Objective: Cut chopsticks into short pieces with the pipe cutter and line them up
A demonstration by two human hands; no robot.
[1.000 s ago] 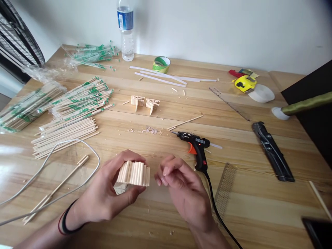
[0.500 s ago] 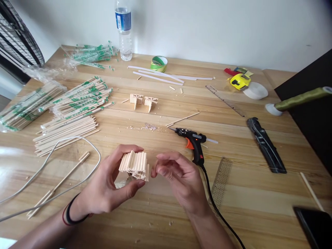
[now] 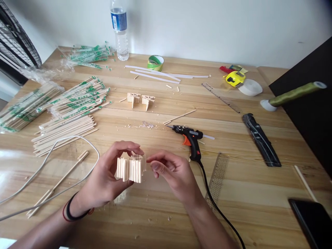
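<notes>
Head view: I've got the L hand point(image 3: 106, 176) w/ fingers closed round a small pale block of short wooden sticks point(image 3: 129, 169), held above the surface point(image 3: 246, 193), front-centre. R hand point(image 3: 173, 173) is just beside it, fingers half-curled, thumb slightly apart from forefinger, no hold that I can make out; can't tell if a fingertip touches the block. In the way on the R: black glue gun w/ orange trigger point(image 3: 190, 138), its black cord point(image 3: 207, 188) crossing a clear plastic grid ruler point(image 3: 218, 176) near the R forearm. On the L, a thin white cable point(image 3: 96, 147) loops over a long joined wooden stick point(image 3: 66, 173). Farther R: black cutter-like tool point(image 3: 261, 140), yellow-and-black tape measure point(image 3: 234, 79), flat white roll point(image 3: 250, 87).

Surface is light wood-grain, w/ crumbs & scraps mid-surface. Pale wall point(image 3: 207, 27) behind, black wire-caged fan point(image 3: 19, 34) back L, dark panel point(image 3: 308, 117) R.

Count: 1 block in hand; 2 small stick-built pieces point(image 3: 133, 98) mid-surface; 1 gun; 1 clear blue-label bottle point(image 3: 119, 29); 1 green-and-yellow tape ring point(image 3: 156, 63); at least 3 white strips point(image 3: 155, 77). Green-printed wrapped sticks point(image 3: 80, 93) & bare wooden sticks point(image 3: 64, 135): too many to count.
</notes>
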